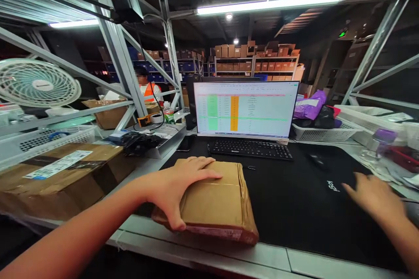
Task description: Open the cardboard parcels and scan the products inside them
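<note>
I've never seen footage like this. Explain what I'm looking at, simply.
There is no machine here: these are a person's own bare hands. The single picture comes from a camera worn on their head, looking forward and down.

The left hand is spread over the top of a brown cardboard box at the near side of a black desk mat. The right hand is over the mat's right side, with nothing visible in it.

Farther back are a keyboard and a monitor showing a spreadsheet. A larger taped carton sits to the left.
</note>
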A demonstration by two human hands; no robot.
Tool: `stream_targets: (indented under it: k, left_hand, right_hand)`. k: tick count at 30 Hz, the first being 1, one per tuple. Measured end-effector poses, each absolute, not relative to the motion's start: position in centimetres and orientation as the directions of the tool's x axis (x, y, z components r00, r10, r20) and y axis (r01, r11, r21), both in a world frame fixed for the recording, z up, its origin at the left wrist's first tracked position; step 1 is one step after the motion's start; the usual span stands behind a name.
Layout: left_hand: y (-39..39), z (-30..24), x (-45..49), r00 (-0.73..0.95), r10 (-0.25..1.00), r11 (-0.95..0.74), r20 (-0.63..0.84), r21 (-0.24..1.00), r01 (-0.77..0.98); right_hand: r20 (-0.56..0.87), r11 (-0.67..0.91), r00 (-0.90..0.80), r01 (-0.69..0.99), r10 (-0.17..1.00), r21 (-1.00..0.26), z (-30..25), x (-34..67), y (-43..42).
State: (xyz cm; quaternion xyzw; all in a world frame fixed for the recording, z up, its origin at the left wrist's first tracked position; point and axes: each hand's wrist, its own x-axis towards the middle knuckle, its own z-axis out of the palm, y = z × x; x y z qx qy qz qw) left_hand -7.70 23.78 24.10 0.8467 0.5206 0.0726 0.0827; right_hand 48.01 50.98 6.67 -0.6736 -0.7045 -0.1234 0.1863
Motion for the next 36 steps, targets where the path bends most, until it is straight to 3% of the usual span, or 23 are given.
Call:
stream_targets:
  k: [4, 6, 10, 14, 16, 25, 36]
  left_hand:
    - [25.3, 24.4, -7.3, 0.442, 0.896, -0.423, -0.039, 0.223, 0.878]
    - [24.7, 23.8, -6.9, 0.417, 0.909, -0.411, 0.010, 0.192, 0.891]
    - [22.2, 20.3, -5.4, 0.305, 0.898, -0.318, 0.318, -0.012, 0.948]
    - [20.6, 16.0, -3.5, 0.334, 0.703, -0.149, 0.628, -0.329, 0.932]
    - [20.3, 14.6, -2.7, 0.332, 0.599, -0.034, 0.729, -0.391, 0.920]
    - [20.9, 13.5, -2.5, 0.285, 0.456, -0.018, 0.843, -0.312, 0.950]
    - [21.6, 14.1, -5.2, 0.300, 0.458, -0.226, 0.837, -0.216, 0.950]
  right_hand:
    - [0.409, 0.141, -0.087, 0.985, 0.908, -0.102, 5.6, 44.3, 57.5]
    - [0.416, 0.143, -0.065, 0.977, 0.907, -0.158, 4.9, 43.5, 60.8]
    - [0.440, 0.211, -0.085, 0.946, 0.894, -0.246, 3.0, 43.3, 65.0]
    - [0.477, 0.291, -0.127, 0.912, 0.870, -0.289, 0.2, 43.7, 67.4]
    - [0.486, 0.337, -0.171, 0.899, 0.857, -0.278, -1.3, 44.1, 68.6]
    - [0.454, 0.324, -0.192, 0.917, 0.870, -0.232, -2.8, 45.2, 70.2]
    - [0.449, 0.271, -0.153, 0.939, 0.880, -0.211, 0.2, 43.6, 67.6]
